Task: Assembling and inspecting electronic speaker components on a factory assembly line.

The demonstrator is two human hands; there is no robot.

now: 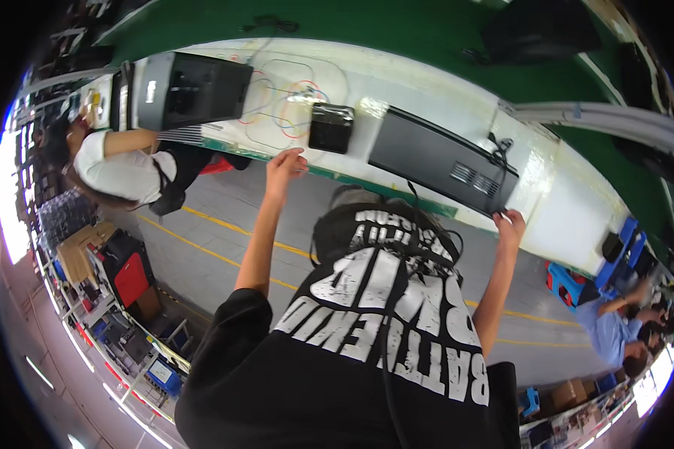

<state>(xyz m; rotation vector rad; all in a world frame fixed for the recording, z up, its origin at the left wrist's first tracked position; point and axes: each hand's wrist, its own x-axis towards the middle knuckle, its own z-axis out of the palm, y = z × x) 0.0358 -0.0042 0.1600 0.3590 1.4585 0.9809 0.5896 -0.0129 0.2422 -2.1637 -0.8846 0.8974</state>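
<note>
My right hand (511,226) is at the near right corner of a long, dark, flat case (434,153) with vent slots, its fingers closed on that corner. The case lies at an angle on the white bench, and a coiled black cable (501,152) rests by its right end. At the bench's near edge, my left hand (285,166) is raised with loosely bent fingers apart and nothing visible in them. A small black square box (331,128) sits just beyond it to the right, not touching it.
Thin coloured wires (288,105) spread over the white bench (367,63). A large dark box-shaped unit (198,90) stands at the left, beside a person in a white top (120,166). Another person in blue (610,329) is at the far right. Behind me are loaded shelves (127,337).
</note>
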